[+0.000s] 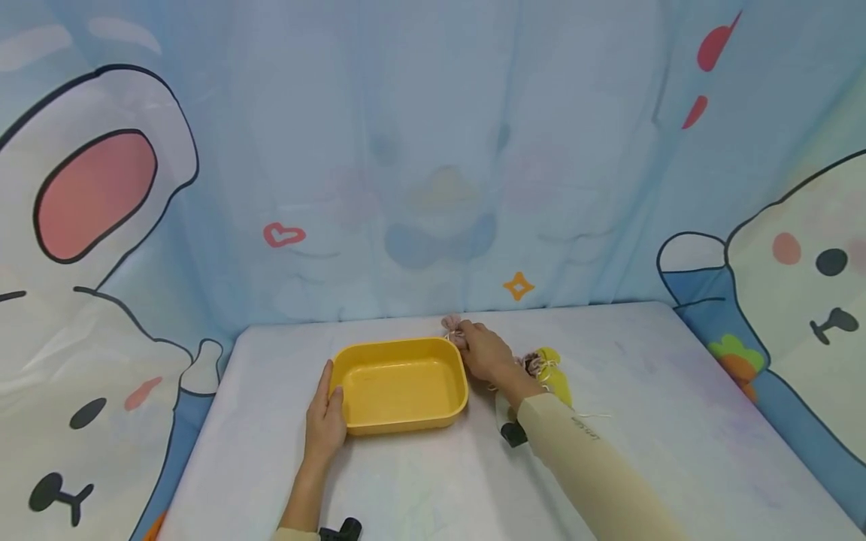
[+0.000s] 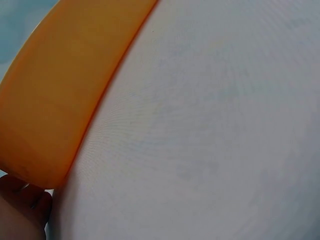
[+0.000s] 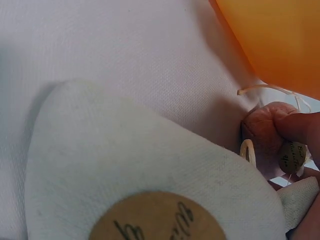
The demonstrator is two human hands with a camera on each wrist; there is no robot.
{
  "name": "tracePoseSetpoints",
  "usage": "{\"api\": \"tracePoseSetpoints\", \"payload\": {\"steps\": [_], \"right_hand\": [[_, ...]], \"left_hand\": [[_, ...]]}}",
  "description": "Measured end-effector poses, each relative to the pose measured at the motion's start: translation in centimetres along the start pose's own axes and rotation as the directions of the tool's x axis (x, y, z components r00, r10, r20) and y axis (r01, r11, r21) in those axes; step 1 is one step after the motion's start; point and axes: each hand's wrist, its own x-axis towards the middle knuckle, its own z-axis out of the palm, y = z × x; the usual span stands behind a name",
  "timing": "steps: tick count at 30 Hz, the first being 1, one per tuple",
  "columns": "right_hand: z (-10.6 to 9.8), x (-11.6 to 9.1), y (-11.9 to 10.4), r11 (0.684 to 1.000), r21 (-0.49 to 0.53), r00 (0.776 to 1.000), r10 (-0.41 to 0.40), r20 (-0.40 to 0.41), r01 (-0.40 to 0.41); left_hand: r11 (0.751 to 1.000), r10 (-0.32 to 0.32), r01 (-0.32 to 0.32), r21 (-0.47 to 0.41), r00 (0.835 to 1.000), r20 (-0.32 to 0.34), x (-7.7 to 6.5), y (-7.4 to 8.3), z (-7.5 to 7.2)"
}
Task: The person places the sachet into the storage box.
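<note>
A yellow rectangular tray (image 1: 399, 428) sits on the white-covered table. My left hand (image 1: 325, 422) grips its left end, with fingers along the outside and the thumb at the rim. Beyond the tray's far right corner, my right hand (image 1: 485, 352) pinches a small pinkish cloth pouch (image 3: 264, 131), which bears a round written tag. Under my right forearm lie a yellow pouch (image 1: 557, 376) and a dark patterned one (image 1: 533, 364), partly hidden. A pale cloth pouch (image 3: 125, 145) with a round brown label fills the front of the right wrist view.
Behind the table (image 1: 271, 421) hangs a light blue curtain (image 1: 433, 113) with cartoon animals, close to its far edge. Thin pale cords (image 3: 272, 87) trail from the pouches. A black wrist camera (image 1: 513, 434) shows beneath the right forearm.
</note>
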Motion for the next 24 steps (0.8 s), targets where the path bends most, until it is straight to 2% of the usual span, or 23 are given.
{"api": "tracePoseSetpoints", "payload": {"steps": [7, 14, 19, 24], "right_hand": [[-0.1, -0.1, 0.0, 1.000, 0.024, 0.999, 0.003, -0.049, -0.002], [-0.6, -0.4, -0.1, 0.997, 0.071, 0.992, -0.033, -0.125, 0.043], [-1.6, -0.9, -0.6, 0.988, 0.101, 0.973, -0.093, -0.210, 0.116], [-2.3, -1.4, -1.2, 0.973, 0.122, 0.942, -0.151, -0.299, 0.195]], "left_hand": [[1.000, -0.005, 0.005, -0.012, 1.000, -0.001, 0.1, 0.2, 0.0], [1.000, -0.011, 0.011, -0.011, 1.000, 0.001, 0.1, -0.1, 0.0], [1.000, -0.007, 0.007, -0.012, 1.000, -0.005, 0.1, -0.1, 0.0], [1.000, -0.008, 0.007, -0.017, 1.000, -0.004, 0.0, 0.0, 0.1]]}}
